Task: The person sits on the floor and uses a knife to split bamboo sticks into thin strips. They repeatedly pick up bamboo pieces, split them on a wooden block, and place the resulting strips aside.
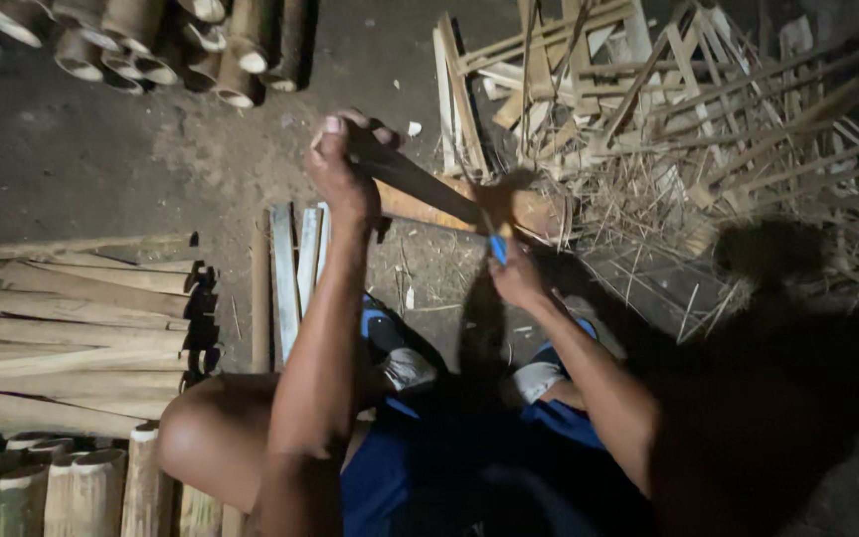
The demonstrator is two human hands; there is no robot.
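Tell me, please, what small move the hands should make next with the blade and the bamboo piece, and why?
Probably press the knife a little further down. The left hand grips its upper end, the right hand is at its lower end, and the blade lies across the bamboo piece, seemingly part-way into it.

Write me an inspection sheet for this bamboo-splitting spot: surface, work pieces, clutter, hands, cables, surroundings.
Surface: bare dirt floor, dusty, with small chips.
Work pieces: bamboo piece lying across the middle; dark blade set against it.
Clutter: tangled heap of slats and shavings at upper right; three flat strips beside the knee.
Hands: left hand closed around the blade's upper end; right hand gripping a blue handle near the bamboo piece.
Cables: nothing seen.
Surroundings: split bamboo stack at left, cut tubes at top left, more tube ends at bottom left; right side in deep shadow.
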